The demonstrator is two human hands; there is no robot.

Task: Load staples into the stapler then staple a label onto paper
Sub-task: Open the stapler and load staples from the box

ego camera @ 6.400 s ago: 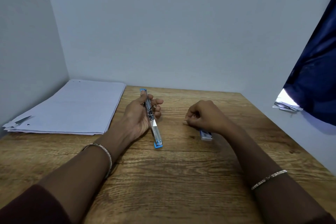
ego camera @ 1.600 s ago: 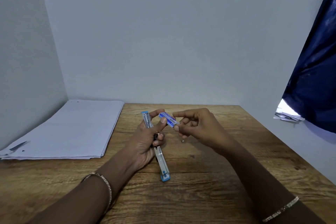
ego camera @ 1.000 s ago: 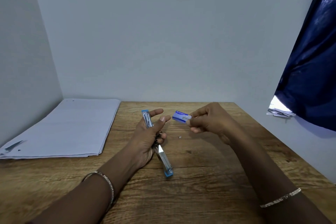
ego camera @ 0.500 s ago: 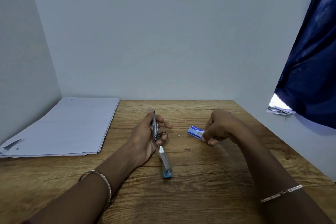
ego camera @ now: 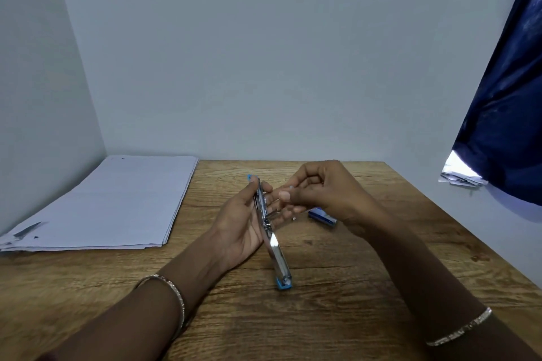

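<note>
My left hand holds the silver stapler with blue end caps. It is swung open into one long line, its near end resting on the wooden table. My right hand is just right of the stapler's upper half, its fingertips pinched on a thin pale strip of staples of which only a sliver shows. The small blue staple box lies on the table under my right hand. A stack of white paper lies at the left.
A small dark scrap sits on the near left corner of the paper stack. Walls close the table at the back and left. A dark blue curtain hangs at the right above some papers on a ledge.
My right hand set the staple box down on the table, let it go and moved left to the stapler. The left hand kept hold of the open stapler.
</note>
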